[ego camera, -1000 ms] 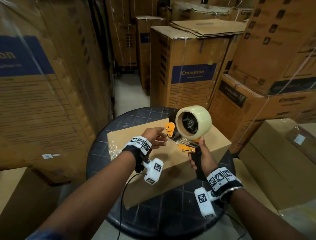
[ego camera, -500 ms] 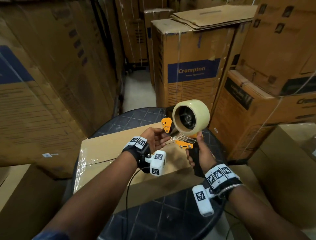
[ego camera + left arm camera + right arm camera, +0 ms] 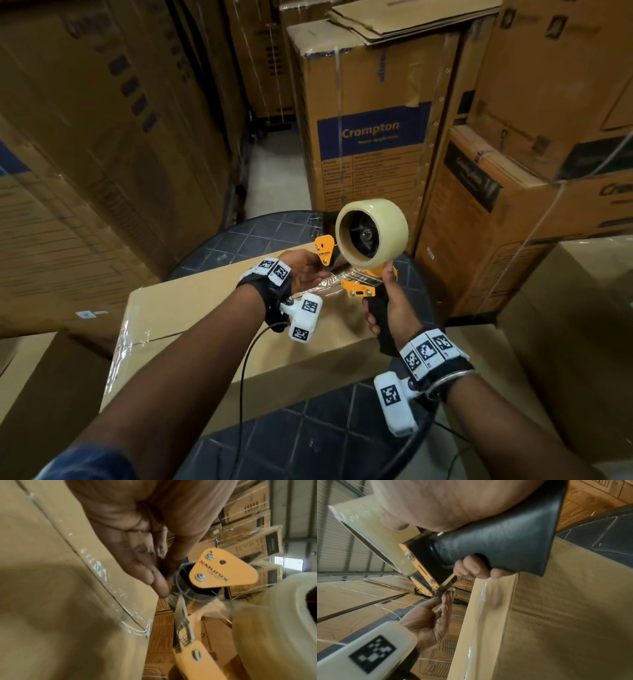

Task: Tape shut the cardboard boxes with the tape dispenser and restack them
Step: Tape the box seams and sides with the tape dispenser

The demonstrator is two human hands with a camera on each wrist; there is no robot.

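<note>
My right hand [image 3: 380,317] grips the black handle of an orange tape dispenser [image 3: 356,289] and holds it upright above a closed cardboard box [image 3: 191,315]. A full clear tape roll [image 3: 387,219] sits on top of it. My left hand [image 3: 323,274] reaches palm-up to the dispenser's front, under its orange side plate [image 3: 221,572]. Its fingertips [image 3: 161,588] meet at the black roller and pinch the loose tape end there. In the right wrist view the handle [image 3: 496,547] fills the middle, with the left hand [image 3: 428,622] below it. A clear tape strip [image 3: 106,582] runs along the box seam.
The box lies on a round black table [image 3: 274,229] and overhangs its left side. Tall stacked Crompton cartons [image 3: 373,137] stand close behind and on both sides. More plain boxes [image 3: 565,325] sit low at the right and left. A narrow floor aisle [image 3: 274,178] runs back.
The dispenser has stayed raised over the box in my right hand. My left hand has turned more palm-up and closed in on the roller. My head view has shifted right and nearer.
</note>
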